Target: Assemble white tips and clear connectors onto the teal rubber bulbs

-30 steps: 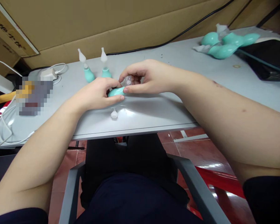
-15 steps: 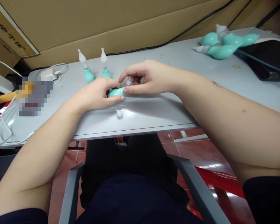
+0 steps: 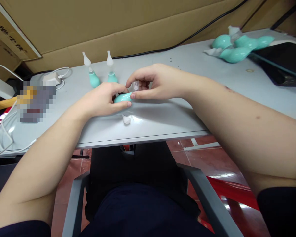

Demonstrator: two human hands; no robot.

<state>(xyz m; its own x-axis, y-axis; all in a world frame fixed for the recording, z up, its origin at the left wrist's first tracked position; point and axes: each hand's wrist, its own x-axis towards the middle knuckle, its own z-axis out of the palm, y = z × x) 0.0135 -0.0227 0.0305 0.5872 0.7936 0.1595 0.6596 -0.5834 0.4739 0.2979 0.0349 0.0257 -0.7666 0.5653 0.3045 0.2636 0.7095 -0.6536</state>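
Observation:
A glossy teal rubber bulb (image 3: 123, 97) of a nasal aspirator lies sideways in my left hand (image 3: 106, 98), whose fingers and thumb are closed around it. At the bulb's right end, my right hand (image 3: 153, 84) pinches around a clear plastic connector (image 3: 135, 86); its thumb tip touches the bulb. How far the connector sits in the bulb is hidden by fingers. A small white nozzle tip (image 3: 126, 119) lies on the table just in front of my hands. Behind them stand two nasal aspirators with white tips, the left one (image 3: 94, 79) and the right one (image 3: 112, 77).
Several teal bulb aspirators (image 3: 236, 52) are heaped at the back right beside a black flat item (image 3: 281, 65). On the left are a blurred-out object (image 3: 34, 105), a white adapter (image 3: 51, 79) and white cables. A cardboard wall (image 3: 101, 26) borders the grey table (image 3: 187, 115).

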